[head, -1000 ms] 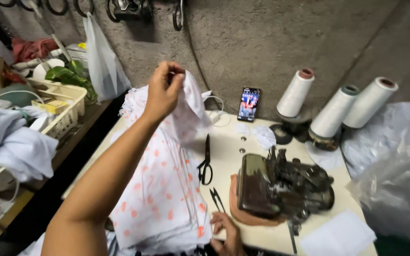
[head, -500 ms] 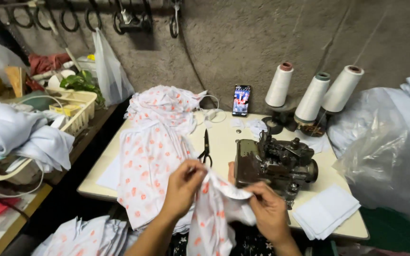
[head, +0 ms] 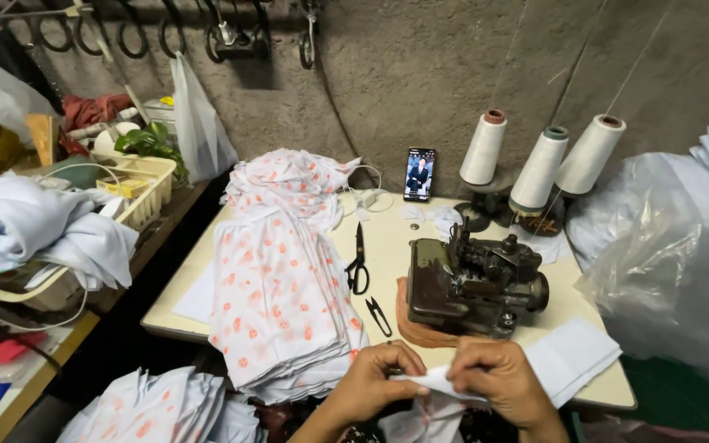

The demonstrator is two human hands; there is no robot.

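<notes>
At the table's near edge my left hand (head: 377, 379) and my right hand (head: 498, 383) both pinch a small white cloth piece with orange spots (head: 435, 387); most of it hangs below them out of sight. Just behind the hands sits a dark overlock sewing machine (head: 471, 281) on a brown pad. To the left lies a tall stack of white cloth with orange spots (head: 279, 289), reaching to the back of the table. Large black scissors (head: 359, 261) and small thread snips (head: 377, 316) lie between the stack and the machine.
Three white thread cones (head: 539, 160) and a lit phone (head: 419, 174) stand at the back by the wall. White folded cloth (head: 572, 358) lies at the right front. A clear plastic bag (head: 670, 271) bulges at right. A cluttered shelf with a basket (head: 137, 190) runs along the left; more spotted cloth (head: 166, 408) lies below.
A second ago my left hand was raised over the far end of the stack. Both hands have come down to the near edge, holding a small piece low and closer together.
</notes>
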